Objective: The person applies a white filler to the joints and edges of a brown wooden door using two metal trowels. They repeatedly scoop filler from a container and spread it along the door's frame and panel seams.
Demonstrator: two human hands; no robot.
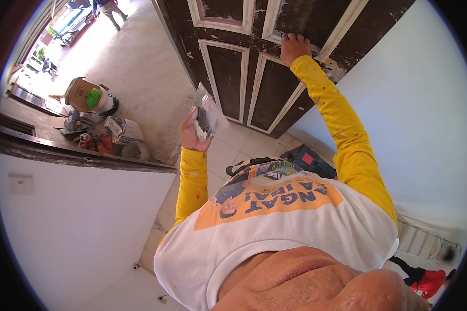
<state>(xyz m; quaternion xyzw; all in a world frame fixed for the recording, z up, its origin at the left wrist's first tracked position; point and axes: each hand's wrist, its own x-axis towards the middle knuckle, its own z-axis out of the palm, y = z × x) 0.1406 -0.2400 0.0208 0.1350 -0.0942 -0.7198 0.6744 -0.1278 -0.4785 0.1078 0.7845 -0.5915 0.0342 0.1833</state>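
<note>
My left hand (191,133), palm up, grips a flat, see-through plastic piece (216,115) with dark grey and whitish putty-like smears on it. It is raised beside the near edge of a dark brown panelled door (224,67). My right arm reaches further out, and my right hand (296,49) presses against the door with its fingers bent and close together. They lie at the lower end of a pale moulding frame (269,26). Whatever sits under those fingertips is mostly hidden. Several mouldings are whitish, and the door's dark surface is scuffed and spotted.
Beyond the doorway, a cardboard box (81,94), sacks (123,130) and cloths pile up on the left. A person (110,11) stands far outside near a parked vehicle (70,25). A dark blue bag (308,161) lies behind my torso. A white wall (399,103) rises right of the door.
</note>
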